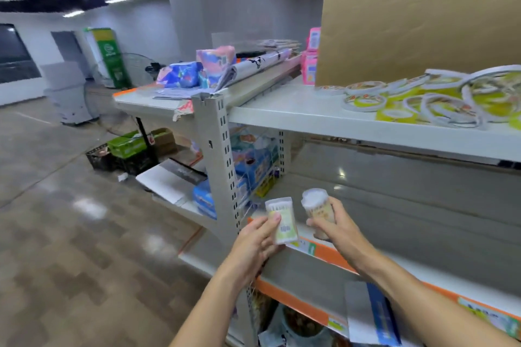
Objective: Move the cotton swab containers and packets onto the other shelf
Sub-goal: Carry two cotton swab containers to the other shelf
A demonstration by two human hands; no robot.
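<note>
My left hand [255,242] grips a clear cotton swab container with a green label [283,220], thumb pressed on its front. My right hand [335,224] holds a round cotton swab container with a yellowish label [316,205]. Both containers are upright, side by side, in front of the left end of the middle shelf [366,262], just above its orange front strip. The shelf board behind them looks bare.
The top shelf [296,110] carries several tape rolls [423,101] and a large cardboard sheet [408,22]. A grey perforated upright post [217,155] stands left of my hands. Packets lie on the neighbouring rack [197,73]. Lower shelf holds a blue-white box [372,315].
</note>
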